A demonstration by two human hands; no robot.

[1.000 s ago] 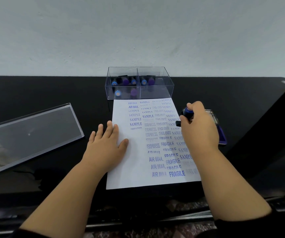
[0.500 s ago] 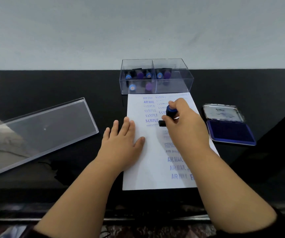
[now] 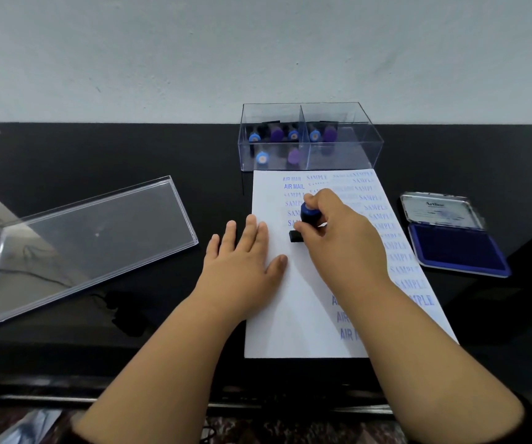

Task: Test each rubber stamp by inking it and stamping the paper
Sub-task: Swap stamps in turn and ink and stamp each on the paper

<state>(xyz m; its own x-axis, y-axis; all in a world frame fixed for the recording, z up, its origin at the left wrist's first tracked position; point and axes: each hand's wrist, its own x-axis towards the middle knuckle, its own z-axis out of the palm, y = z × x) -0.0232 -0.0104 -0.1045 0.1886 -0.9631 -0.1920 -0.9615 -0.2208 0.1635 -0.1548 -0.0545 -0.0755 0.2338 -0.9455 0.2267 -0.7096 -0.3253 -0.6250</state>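
Observation:
A white sheet of paper (image 3: 293, 302) lies on the black table, covered with blue AIR MAIL and SAMPLE prints. My right hand (image 3: 341, 241) grips a rubber stamp (image 3: 309, 214) by its blue knob, with the stamp's black base down on the left part of the sheet. My left hand (image 3: 242, 267) lies flat with straight fingers across the paper's left edge. An open ink pad (image 3: 456, 251) with a dark blue surface sits to the right of the paper. A clear box (image 3: 367, 145) behind the paper holds several stamps with blue and purple knobs.
The clear box lid (image 3: 75, 241) lies upside down on the left of the black table (image 3: 98, 149). A pale wall rises directly behind the table. The table's front edge runs below the paper.
My right hand carried the stamp from the ink pad leftward onto the paper and lowered it onto the sheet. My left hand stayed flat on the paper's edge.

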